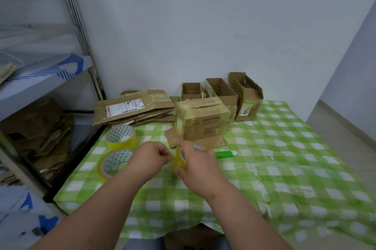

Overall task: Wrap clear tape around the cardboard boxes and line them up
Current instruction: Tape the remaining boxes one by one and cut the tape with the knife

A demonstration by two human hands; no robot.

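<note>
My right hand (200, 165) grips a yellowish roll of clear tape (180, 158) upright above the green checked tablecloth (284, 148). My left hand (151, 158) is just left of the roll, fingers pinched together at its edge, seemingly on the tape's free end. Right behind my hands stands a closed cardboard box (200, 120) with tape over its top and left side and a bottom flap folded out. Three open boxes (221, 91) stand in a row by the wall behind it.
Two more tape rolls (120, 135) (114, 163) sit at the left of the table. A stack of flattened cartons (132, 110) lies at the back left. A green and white cutter (225, 154) lies right of my hands. A metal shelf (40, 87) stands left.
</note>
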